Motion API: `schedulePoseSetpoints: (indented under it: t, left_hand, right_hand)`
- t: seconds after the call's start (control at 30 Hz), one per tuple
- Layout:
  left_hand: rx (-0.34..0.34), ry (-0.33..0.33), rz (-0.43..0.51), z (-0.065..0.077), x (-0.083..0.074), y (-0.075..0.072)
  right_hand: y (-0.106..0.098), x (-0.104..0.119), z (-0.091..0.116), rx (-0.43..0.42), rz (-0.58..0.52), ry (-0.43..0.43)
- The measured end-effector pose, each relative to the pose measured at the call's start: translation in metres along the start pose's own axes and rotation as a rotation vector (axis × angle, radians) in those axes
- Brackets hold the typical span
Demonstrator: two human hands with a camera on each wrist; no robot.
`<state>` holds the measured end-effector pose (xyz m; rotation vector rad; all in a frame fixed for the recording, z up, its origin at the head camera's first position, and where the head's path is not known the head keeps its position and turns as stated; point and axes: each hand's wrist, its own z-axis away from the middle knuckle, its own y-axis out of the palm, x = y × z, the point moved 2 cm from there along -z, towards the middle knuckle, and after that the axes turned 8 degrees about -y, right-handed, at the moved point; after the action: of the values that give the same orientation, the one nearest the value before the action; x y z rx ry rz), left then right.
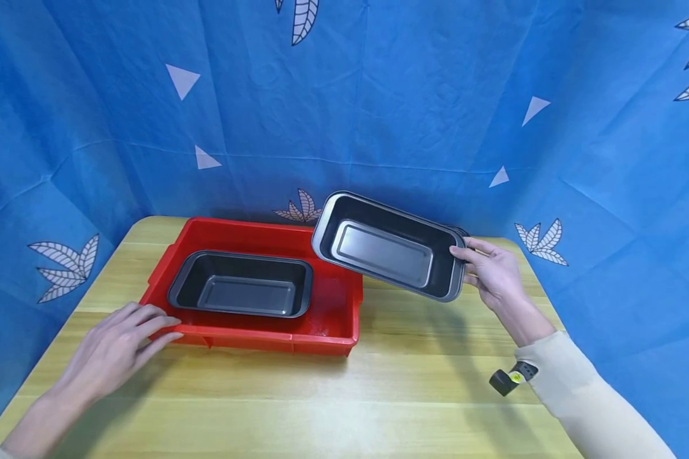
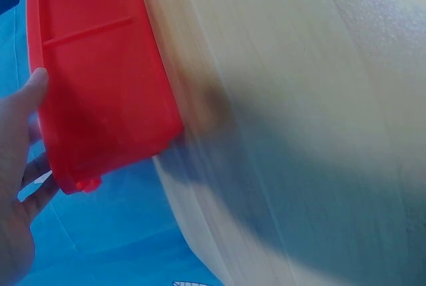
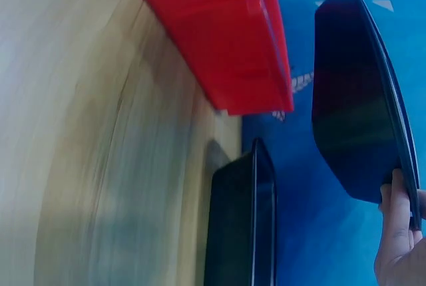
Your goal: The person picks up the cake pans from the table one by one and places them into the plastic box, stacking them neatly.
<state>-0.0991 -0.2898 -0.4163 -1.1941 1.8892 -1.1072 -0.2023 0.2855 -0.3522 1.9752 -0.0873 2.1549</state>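
Observation:
A dark loaf pan (image 1: 387,245) is tilted in the air above the right end of a red plastic bin (image 1: 324,347). My right hand (image 1: 496,271) pinches its right end, thumb over the inner rim and fingers underneath. The right wrist view shows this held pan (image 3: 353,93) side-on. A second loaf pan (image 1: 247,294) lies in the left part of the bin. At the bin's front left corner, my left hand (image 1: 120,341) grips the rim. Another dark pan (image 3: 229,226) stands on the table, mostly hidden behind the held one in the head view.
The wooden table (image 1: 321,408) extends in front of and to the right of the bin. A blue patterned cloth (image 1: 350,115) hangs behind and at both sides. A black device (image 1: 508,379) is strapped to the right wrist.

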Motion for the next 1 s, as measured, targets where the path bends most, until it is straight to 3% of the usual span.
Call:
schedulePoseSetpoints:
  t: [0.4, 1.0]
  left_hand:
    - [0.021, -0.018, -0.018, 0.002, 0.003, -0.003]
    - [0.022, -0.02, -0.014, 0.0, 0.003, -0.003]
  right_hand:
    - [0.049, -0.001, 0.001, 0.092, -0.012, 0.002]
    - [0.114, -0.02, -0.005, 0.12, 0.043, 0.017]
